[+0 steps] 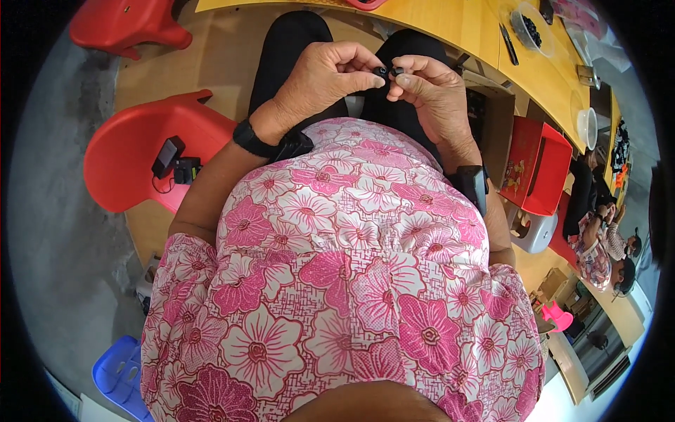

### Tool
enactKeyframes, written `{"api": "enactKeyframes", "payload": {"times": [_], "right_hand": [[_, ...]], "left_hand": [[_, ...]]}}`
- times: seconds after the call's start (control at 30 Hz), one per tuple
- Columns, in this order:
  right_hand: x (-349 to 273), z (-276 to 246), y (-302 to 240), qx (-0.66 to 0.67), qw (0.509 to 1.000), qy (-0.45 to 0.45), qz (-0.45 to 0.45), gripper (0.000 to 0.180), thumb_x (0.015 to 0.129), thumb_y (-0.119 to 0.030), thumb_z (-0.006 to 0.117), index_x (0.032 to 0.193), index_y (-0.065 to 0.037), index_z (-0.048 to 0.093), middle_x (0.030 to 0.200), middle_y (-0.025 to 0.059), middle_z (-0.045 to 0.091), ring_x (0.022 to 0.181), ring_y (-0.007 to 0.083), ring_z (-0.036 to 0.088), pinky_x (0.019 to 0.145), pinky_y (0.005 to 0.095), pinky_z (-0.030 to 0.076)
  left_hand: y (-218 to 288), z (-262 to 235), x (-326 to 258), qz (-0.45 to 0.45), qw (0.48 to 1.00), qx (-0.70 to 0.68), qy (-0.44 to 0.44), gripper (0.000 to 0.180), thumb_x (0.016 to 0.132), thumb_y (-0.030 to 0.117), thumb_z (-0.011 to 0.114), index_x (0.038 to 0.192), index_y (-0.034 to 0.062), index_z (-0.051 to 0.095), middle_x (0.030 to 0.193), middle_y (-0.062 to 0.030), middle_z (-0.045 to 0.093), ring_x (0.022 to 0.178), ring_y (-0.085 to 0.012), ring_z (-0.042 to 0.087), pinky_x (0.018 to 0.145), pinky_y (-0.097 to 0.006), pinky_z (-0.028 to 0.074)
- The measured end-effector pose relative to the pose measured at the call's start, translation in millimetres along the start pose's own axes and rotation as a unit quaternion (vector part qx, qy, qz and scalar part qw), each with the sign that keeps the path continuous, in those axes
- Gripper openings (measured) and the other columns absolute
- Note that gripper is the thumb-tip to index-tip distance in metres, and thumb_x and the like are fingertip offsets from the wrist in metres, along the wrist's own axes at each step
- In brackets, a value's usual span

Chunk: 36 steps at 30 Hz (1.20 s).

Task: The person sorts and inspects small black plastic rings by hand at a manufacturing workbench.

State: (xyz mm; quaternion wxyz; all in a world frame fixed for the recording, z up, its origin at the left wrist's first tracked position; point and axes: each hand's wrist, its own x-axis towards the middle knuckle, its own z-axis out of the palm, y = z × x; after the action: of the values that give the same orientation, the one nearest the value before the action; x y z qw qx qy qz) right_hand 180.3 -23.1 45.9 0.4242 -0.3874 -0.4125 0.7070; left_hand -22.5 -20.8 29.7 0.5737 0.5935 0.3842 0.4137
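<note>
Two small dark parts are held up over the lap, one per hand. The left hand [320, 74] is closed into a pinch, thumb and forefinger clamped on a small black piece [380, 71]; remaining fingers are curled in above it. The right hand [432, 88] is likewise pinched shut on a second small dark piece [397, 71], fingertips angled in toward the left. The two pieces are held just beside each other, nearly touching (whether they actually meet cannot be told at this size). Judged from the grip, fingertip pinches are used because the parts are too small for anything else, and both are raised clear of the lap so they can be lined up by eye. A black band [251, 139] is worn on the left wrist and a black strapped device [472, 184] on the right. The person is seated, black trousers [285, 53] below the hands, pink floral blouse [337, 281] filling the lower picture. A yellow wooden table [464, 24] runs ahead and to the right, kept within reach; on it a clear bowl of small dark pieces [529, 28] is set, likely more of the same stock, and a white cup [587, 128] farther right. A red chair [133, 158] at left carries a black gadget with cable [172, 163]. A red box [538, 165] sits under the table edge.
</note>
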Motion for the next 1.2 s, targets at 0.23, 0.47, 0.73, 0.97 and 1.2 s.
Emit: {"api": "enactKeyframes", "payload": {"times": [0.23, 0.47, 0.73, 0.97, 1.2], "right_hand": [[0.5, 0.4, -0.5, -0.002, 1.000, 0.005, 0.002, 0.020, 0.083, 0.000, 0.063, 0.103, 0.001, 0.064, 0.082, 0.0076, 0.065, 0.070, 0.0145, 0.065, 0.067, 0.0268, 0.056], [1.9, -2.4, 3.0, 0.019, 1.000, 0.010, -0.009, 0.019, 0.082, 0.000, 0.065, 0.101, 0.002, 0.065, 0.080, 0.0080, 0.065, 0.067, 0.0147, 0.064, 0.065, 0.0282, 0.057], [1.1, -3.7, -0.5, -0.076, 0.997, 0.021, -0.012, 0.017, 0.084, -0.002, 0.063, 0.100, 0.004, 0.063, 0.084, 0.0122, 0.065, 0.065, 0.0162, 0.062, 0.064, 0.0309, 0.056], [1.3, -1.3, -1.3, -0.096, 0.994, 0.019, -0.039, 0.019, 0.085, -0.007, 0.064, 0.101, 0.003, 0.065, 0.082, 0.0091, 0.066, 0.065, 0.0133, 0.063, 0.063, 0.0240, 0.054], [3.7, -1.4, -0.9, -0.047, 0.998, 0.017, -0.030, 0.016, 0.087, -0.006, 0.062, 0.100, 0.003, 0.066, 0.082, 0.0095, 0.066, 0.068, 0.0134, 0.064, 0.065, 0.0250, 0.056]], "left_hand": [[-1.3, -0.3, 0.7, 0.002, 1.000, 0.018, 0.010, 0.018, 0.078, 0.010, 0.072, 0.092, 0.0003, 0.067, 0.073, 0.0009, 0.062, 0.067, -0.0037, 0.056, 0.061, -0.018, 0.048], [0.7, -0.6, 0.1, 0.004, 0.999, 0.036, 0.015, 0.019, 0.077, 0.011, 0.073, 0.091, 0.0005, 0.067, 0.072, 0.0012, 0.062, 0.065, -0.0039, 0.056, 0.060, -0.018, 0.047], [2.8, -0.4, -1.2, 0.014, 0.999, 0.047, 0.016, 0.019, 0.077, 0.012, 0.074, 0.090, 0.0006, 0.067, 0.072, -0.0003, 0.064, 0.067, -0.0047, 0.058, 0.060, -0.019, 0.048], [0.2, 1.0, -2.6, 0.016, 0.997, 0.062, 0.033, 0.019, 0.076, 0.012, 0.075, 0.089, 0.0013, 0.068, 0.073, -0.0018, 0.065, 0.067, -0.0059, 0.059, 0.062, -0.020, 0.049], [-2.4, 3.2, -0.3, 0.021, 0.998, 0.056, 0.032, 0.017, 0.076, 0.011, 0.074, 0.089, 0.0024, 0.068, 0.073, -0.0016, 0.065, 0.067, -0.0063, 0.060, 0.062, -0.020, 0.049]]}}
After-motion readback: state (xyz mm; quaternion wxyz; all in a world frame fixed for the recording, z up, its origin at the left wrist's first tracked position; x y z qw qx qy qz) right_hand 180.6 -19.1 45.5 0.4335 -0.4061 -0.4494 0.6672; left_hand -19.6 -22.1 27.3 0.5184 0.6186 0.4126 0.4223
